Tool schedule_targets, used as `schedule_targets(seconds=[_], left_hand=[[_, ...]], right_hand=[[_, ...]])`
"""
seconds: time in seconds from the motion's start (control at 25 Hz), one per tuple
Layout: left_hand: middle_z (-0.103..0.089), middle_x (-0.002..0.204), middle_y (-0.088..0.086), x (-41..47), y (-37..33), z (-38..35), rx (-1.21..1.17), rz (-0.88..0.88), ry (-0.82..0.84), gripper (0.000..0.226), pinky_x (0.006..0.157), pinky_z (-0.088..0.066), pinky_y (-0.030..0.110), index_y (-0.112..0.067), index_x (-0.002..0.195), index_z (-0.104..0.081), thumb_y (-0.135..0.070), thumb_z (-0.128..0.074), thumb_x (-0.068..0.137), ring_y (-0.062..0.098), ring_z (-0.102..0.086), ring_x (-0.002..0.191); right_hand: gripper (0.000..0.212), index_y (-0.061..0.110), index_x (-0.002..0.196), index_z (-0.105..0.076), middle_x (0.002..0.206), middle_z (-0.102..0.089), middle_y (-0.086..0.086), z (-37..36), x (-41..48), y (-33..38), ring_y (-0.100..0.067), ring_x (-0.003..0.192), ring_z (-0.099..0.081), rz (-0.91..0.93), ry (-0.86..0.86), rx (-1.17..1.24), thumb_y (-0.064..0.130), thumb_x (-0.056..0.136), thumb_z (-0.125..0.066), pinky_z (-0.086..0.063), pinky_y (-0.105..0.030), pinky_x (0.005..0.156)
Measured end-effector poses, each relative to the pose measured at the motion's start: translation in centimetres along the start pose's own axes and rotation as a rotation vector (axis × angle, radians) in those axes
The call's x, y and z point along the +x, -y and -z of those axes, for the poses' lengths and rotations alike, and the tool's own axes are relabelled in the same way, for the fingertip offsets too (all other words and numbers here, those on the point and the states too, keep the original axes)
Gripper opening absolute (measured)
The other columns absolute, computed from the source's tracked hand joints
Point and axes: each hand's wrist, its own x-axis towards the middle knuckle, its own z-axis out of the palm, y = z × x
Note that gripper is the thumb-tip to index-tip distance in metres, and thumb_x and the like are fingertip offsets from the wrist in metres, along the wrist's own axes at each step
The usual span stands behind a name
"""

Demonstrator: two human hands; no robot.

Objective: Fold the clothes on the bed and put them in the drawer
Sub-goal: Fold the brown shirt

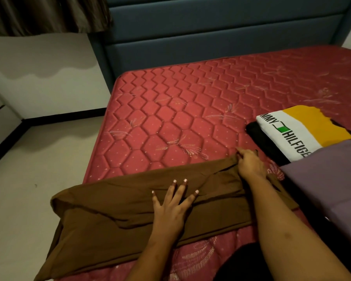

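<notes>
Brown garment [114, 216] lies in a long folded band across my near mattress edge, left end drooping off. To my right, a folded white-and-yellow lettered shirt [300, 130] rests on black cloth [261, 138]; purple fabric [332, 179] overlaps it.

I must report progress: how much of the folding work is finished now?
Done: a white-and-yellow shirt lies folded at the right. In hand: the left hand flattens the brown garment while the right hand pinches its corner. Left: the purple cloth; no drawer is visible.

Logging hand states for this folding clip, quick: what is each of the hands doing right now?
Left hand: open, fingers spread, pressing flat on the brown garment.
Right hand: closed, pinching the brown garment's far edge.
</notes>
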Motion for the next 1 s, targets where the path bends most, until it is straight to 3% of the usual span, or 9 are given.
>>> schedule_targets(seconds=[0.12, 0.28, 0.4, 0.52, 0.6, 0.72, 0.8, 0.88, 1.0], left_hand=[[-0.037, 0.149, -0.006, -0.3, -0.2, 0.4, 0.004, -0.026, 0.029, 0.078, 0.089, -0.037, 0.07, -0.045, 0.14, -0.037, -0.031, -0.075, 0.073, 0.026, -0.032, 0.136], [-0.047, 0.143, -0.008, -0.3, -0.3, 0.0, 0.027, -0.036, 0.037, 0.063, 0.086, -0.042, 0.066, -0.045, 0.14, -0.037, -0.03, -0.055, 0.081, 0.027, -0.049, 0.129], [-0.055, 0.137, -0.007, -0.3, -0.3, 0.1, -0.034, -0.067, 0.014, 0.053, 0.089, -0.046, 0.058, -0.044, 0.137, -0.042, -0.034, -0.044, 0.085, 0.025, -0.054, 0.124], [-0.067, 0.114, -0.004, 0.5, -0.8, 1.8, -0.193, -0.074, -0.079, 0.031, 0.079, -0.051, 0.036, -0.036, 0.116, -0.055, -0.037, -0.043, 0.087, 0.02, -0.064, 0.104], [-0.069, 0.094, 0.002, 2.0, -1.0, 3.0, -0.39, 0.143, -0.083, 0.019, 0.067, -0.047, 0.032, -0.026, 0.099, -0.059, -0.033, -0.046, 0.088, 0.024, -0.065, 0.088], [-0.065, 0.115, 0.003, 3.5, -0.6, 1.9, -0.393, 0.224, -0.125, 0.034, 0.088, -0.046, 0.035, -0.022, 0.115, -0.061, -0.037, -0.046, 0.088, 0.024, -0.06, 0.109], [-0.043, 0.147, -0.002, 3.6, -0.6, 0.9, -0.247, 0.167, 0.056, 0.063, 0.11, -0.027, 0.045, -0.03, 0.139, -0.045, -0.057, -0.021, 0.088, 0.025, -0.035, 0.138], [-0.017, 0.159, -0.009, 3.6, -0.6, 0.3, -0.153, 0.192, 0.209, 0.079, 0.114, -0.009, 0.052, -0.041, 0.148, -0.023, -0.071, -0.002, 0.078, 0.025, -0.011, 0.147], [-0.004, 0.161, -0.01, 3.8, -0.7, 0.3, -0.134, 0.253, 0.263, 0.081, 0.113, 0.001, 0.057, -0.05, 0.147, -0.009, -0.084, -0.01, 0.074, 0.029, 0.001, 0.147]], right_hand=[[0.044, 0.034, 0.137, -0.049, 0.134, -0.051, -0.012, -0.3, 0.1, -0.7, -0.038, 0.112, -0.056, -0.03, -0.042, -0.084, 0.014, 0.099, -0.041, -0.046, -0.04, 0.088], [0.04, 0.018, 0.136, -0.047, 0.126, -0.047, -0.015, -0.5, -0.2, -0.5, -0.038, 0.104, -0.055, 0.005, -0.172, -0.247, 0.017, 0.097, -0.051, -0.045, -0.041, 0.076], [0.039, 0.015, 0.127, -0.056, 0.127, -0.051, -0.013, -0.2, -1.4, 2.8, -0.036, 0.106, -0.051, 0.191, -0.323, -0.375, 0.015, 0.087, -0.061, -0.044, -0.043, 0.079], [0.042, 0.021, 0.137, -0.049, 0.143, -0.043, -0.005, -2.3, -5.3, 8.8, -0.027, 0.128, -0.04, 0.563, 0.03, -0.176, 0.022, 0.095, -0.049, -0.035, -0.039, 0.102], [0.046, 0.025, 0.147, -0.035, 0.154, -0.032, 0.0, -4.2, -7.4, 9.9, -0.02, 0.14, -0.027, 0.668, 0.384, -0.109, 0.03, 0.102, -0.038, -0.02, -0.033, 0.114], [0.052, 0.037, 0.152, -0.014, 0.161, -0.012, 0.008, -4.5, -5.9, 5.5, -0.014, 0.148, -0.007, 0.566, 0.45, -0.304, 0.047, 0.102, -0.025, -0.002, -0.041, 0.118], [0.055, 0.041, 0.152, -0.006, 0.161, -0.005, 0.01, -4.1, -4.9, 2.9, -0.014, 0.148, 0.001, 0.474, 0.382, -0.443, 0.055, 0.1, -0.019, 0.005, -0.045, 0.117], [0.059, 0.042, 0.152, -0.006, 0.161, -0.006, 0.01, -4.1, -4.8, 2.2, -0.015, 0.148, 0.002, 0.428, 0.328, -0.446, 0.062, 0.097, -0.017, 0.009, -0.045, 0.117], [0.061, 0.042, 0.151, -0.008, 0.161, -0.006, 0.013, -3.8, -4.0, 1.4, -0.015, 0.148, 0.003, 0.317, 0.242, -0.428, 0.065, 0.095, -0.014, 0.011, -0.05, 0.115]])
